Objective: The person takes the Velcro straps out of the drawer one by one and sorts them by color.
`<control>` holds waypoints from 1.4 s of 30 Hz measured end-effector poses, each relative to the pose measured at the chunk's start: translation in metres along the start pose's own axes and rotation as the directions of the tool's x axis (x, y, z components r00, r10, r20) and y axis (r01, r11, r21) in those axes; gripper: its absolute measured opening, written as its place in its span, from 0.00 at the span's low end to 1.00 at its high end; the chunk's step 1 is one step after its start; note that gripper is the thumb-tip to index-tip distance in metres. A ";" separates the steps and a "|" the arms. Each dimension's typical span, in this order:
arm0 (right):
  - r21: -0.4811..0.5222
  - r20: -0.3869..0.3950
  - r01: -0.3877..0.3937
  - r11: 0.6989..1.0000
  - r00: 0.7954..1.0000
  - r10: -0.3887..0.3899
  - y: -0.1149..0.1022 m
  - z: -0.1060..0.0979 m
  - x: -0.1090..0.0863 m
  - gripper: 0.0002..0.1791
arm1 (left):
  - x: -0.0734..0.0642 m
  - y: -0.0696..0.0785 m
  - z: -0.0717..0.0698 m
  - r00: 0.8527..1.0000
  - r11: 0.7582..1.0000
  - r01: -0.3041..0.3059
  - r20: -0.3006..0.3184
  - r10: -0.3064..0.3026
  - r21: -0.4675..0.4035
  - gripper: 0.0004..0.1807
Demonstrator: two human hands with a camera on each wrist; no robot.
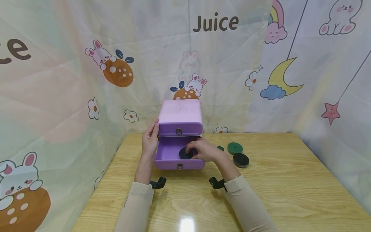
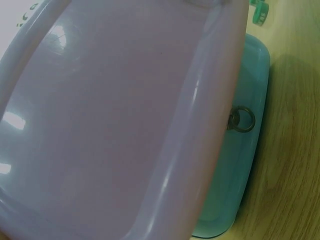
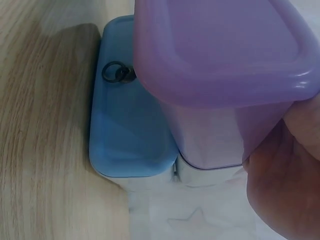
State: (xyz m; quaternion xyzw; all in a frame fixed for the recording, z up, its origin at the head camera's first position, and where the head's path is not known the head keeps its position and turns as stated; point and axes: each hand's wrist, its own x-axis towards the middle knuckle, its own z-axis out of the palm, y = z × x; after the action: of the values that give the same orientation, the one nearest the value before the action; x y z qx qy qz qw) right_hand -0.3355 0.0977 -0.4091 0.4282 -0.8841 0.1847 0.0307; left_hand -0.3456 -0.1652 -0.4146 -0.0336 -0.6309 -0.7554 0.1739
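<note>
A small drawer unit [image 1: 180, 111] with a pale pink top stands on the table. Its purple drawer [image 1: 171, 148] is pulled out below a closed upper one [image 1: 166, 129]. Inside, at the right, lies a flat dark roll [image 1: 184, 153], and my right hand [image 1: 205, 149] reaches over the drawer's side and pinches it with bent fingers. My left hand [image 1: 150, 138] rests against the unit's left side, fingers straight along it. Under the pulled-out drawer, the right wrist view has a closed blue drawer [image 3: 132, 125] with a ring pull [image 3: 116, 72].
To the right of the unit lie a green roll [image 1: 235, 148], a black roll [image 1: 241, 160] and a small green piece [image 1: 220, 148]. A printed cloth [image 1: 226, 64] hangs behind the wooden table [image 1: 275, 187]. Black wrist mounts [image 1: 158, 183] sit by both forearms.
</note>
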 end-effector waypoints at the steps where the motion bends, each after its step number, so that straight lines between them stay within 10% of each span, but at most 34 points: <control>1: 0.002 -0.003 -0.003 1.000 1.000 0.003 0.000 0.000 0.000 0.16 | 0.000 0.000 0.000 1.000 1.000 0.000 -0.002 0.000 0.000 0.26; 42: 0.370 -0.187 -0.043 0.928 0.975 0.120 0.012 -0.020 -0.051 0.14 | 0.001 -0.003 0.000 1.000 1.000 -0.026 -0.008 0.026 -0.013 0.25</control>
State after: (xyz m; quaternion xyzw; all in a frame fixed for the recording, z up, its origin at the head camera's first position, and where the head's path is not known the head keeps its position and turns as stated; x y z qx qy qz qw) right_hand -0.3148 0.1496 -0.4047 0.3676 -0.8436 0.3898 0.0348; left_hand -0.3478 -0.1647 -0.4171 -0.0402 -0.6249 -0.7572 0.1860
